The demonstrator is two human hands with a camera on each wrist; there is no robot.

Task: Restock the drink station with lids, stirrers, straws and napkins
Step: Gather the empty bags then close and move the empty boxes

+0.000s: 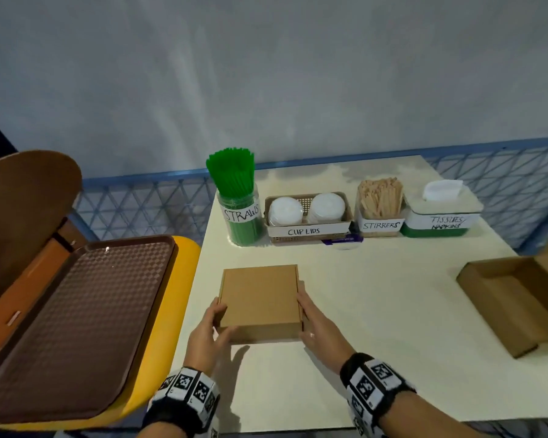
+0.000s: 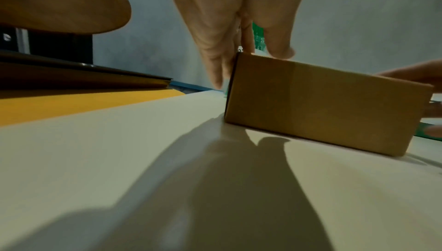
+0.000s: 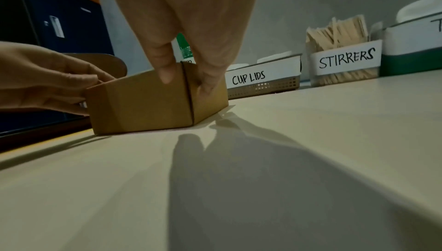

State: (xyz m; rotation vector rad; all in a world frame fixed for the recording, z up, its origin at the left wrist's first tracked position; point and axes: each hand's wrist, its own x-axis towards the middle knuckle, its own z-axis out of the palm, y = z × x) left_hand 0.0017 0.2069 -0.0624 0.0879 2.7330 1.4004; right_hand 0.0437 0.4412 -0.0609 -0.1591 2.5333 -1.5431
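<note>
A closed brown cardboard box (image 1: 260,298) lies flat on the cream table (image 1: 377,311) in front of me. My left hand (image 1: 217,314) grips its left side, thumb on the top edge and fingers down the side wall, as the left wrist view shows (image 2: 244,60). My right hand (image 1: 309,311) holds the right near corner (image 3: 185,81), thumb on the front face, fingers on the side. At the back stand a jar of green straws (image 1: 239,210), a cup-lids basket (image 1: 307,216), a stirrers holder (image 1: 380,207) and a tissue box (image 1: 440,213).
An open, empty-looking cardboard box (image 1: 513,298) sits at the table's right edge. A brown serving tray (image 1: 70,320) rests on a yellow chair seat (image 1: 159,358) to my left. A wall and a blue mesh rail (image 1: 146,200) run behind the table.
</note>
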